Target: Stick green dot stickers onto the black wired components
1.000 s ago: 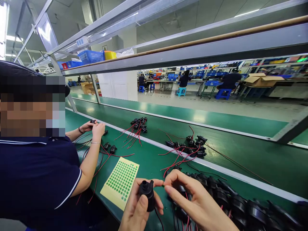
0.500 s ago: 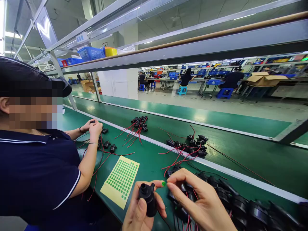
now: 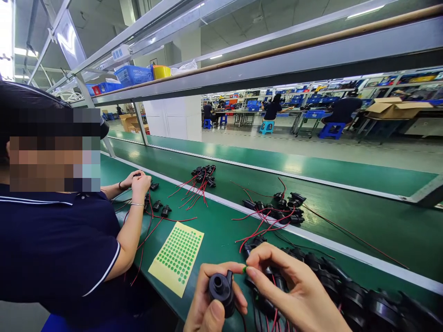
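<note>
My left hand (image 3: pixel 207 295) grips a small black pump (image 3: pixel 221 291), its round port facing up and a side spout pointing away from me. At the tip of the left index finger sits a green round sticker (image 3: pixel 244 269). My right hand (image 3: pixel 290 286) pinches that sticker between thumb and index finger, so both hands touch it. To the left lies a yellow sheet (image 3: pixel 177 258) with rows of green dot stickers. Behind and under my right hand, many black pumps (image 3: pixel 346 295) with red and black wires crowd the bench.
A co-worker (image 3: pixel 62 249) sits at the left, both hands on a small dark part. Two more pump clusters lie on the green bench, one at mid-bench (image 3: pixel 205 175) and one farther right (image 3: pixel 277 207). A metal shelf (image 3: pixel 242 76) crosses above, carrying a blue basket (image 3: pixel 133 75).
My right thumb and index finger have closed on the green sticker at my left fingertip. The pump in my left hand has tilted so its port shows more. The view has shifted slightly.
</note>
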Demonstrator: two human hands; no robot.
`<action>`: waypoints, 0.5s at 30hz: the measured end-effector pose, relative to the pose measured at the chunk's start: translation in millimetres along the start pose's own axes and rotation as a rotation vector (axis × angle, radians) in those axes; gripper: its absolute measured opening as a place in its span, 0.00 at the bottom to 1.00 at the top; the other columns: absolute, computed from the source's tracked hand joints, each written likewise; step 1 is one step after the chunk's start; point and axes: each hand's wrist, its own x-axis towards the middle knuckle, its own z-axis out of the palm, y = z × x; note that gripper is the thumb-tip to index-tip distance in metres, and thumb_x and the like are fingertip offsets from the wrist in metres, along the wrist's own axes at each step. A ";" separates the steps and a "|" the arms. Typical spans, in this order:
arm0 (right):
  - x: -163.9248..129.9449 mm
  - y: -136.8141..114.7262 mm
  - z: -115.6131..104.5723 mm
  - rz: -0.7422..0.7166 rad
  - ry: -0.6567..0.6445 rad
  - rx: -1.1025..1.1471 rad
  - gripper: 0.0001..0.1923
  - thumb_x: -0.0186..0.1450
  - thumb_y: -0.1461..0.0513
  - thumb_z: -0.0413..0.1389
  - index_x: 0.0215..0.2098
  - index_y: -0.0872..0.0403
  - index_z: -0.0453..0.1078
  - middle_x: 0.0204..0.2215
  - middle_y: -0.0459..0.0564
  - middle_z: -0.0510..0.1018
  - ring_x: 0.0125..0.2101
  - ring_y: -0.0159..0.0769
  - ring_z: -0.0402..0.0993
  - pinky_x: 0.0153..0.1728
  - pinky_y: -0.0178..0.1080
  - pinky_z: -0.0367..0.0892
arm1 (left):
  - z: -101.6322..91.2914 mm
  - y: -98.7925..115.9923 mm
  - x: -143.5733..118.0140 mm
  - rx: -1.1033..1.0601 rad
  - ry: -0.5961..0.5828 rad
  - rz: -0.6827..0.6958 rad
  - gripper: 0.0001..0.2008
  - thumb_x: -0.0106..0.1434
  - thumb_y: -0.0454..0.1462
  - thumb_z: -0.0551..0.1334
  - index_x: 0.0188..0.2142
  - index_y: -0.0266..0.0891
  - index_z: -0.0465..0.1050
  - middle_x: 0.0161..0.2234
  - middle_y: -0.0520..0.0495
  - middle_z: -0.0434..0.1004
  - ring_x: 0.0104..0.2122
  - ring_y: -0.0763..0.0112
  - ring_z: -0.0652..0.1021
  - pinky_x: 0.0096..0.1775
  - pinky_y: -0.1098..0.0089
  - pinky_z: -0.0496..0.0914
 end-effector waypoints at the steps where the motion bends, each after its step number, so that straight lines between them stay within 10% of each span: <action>1: 0.0 -0.1 0.2 -0.002 0.004 0.003 0.07 0.71 0.57 0.61 0.34 0.47 0.77 0.28 0.45 0.80 0.27 0.37 0.78 0.29 0.34 0.76 | -0.6 -0.7 0.0 0.000 -0.006 0.011 0.15 0.70 0.52 0.66 0.53 0.54 0.80 0.58 0.45 0.82 0.40 0.67 0.79 0.43 0.66 0.74; 11: -3.7 -13.7 2.6 -0.114 0.106 -0.082 0.10 0.71 0.61 0.59 0.30 0.48 0.74 0.25 0.43 0.78 0.25 0.33 0.75 0.29 0.31 0.72 | -10.1 -10.3 -2.1 0.129 -0.098 0.104 0.17 0.75 0.50 0.60 0.59 0.54 0.73 0.63 0.45 0.74 0.46 0.66 0.77 0.50 0.64 0.69; 15: -4.2 -20.5 -3.4 0.031 -0.076 0.029 0.11 0.70 0.62 0.56 0.29 0.49 0.72 0.25 0.42 0.78 0.26 0.33 0.75 0.29 0.30 0.71 | -25.2 -23.0 3.2 0.189 -0.141 0.168 0.18 0.72 0.51 0.63 0.58 0.54 0.73 0.58 0.47 0.75 0.41 0.69 0.73 0.46 0.65 0.66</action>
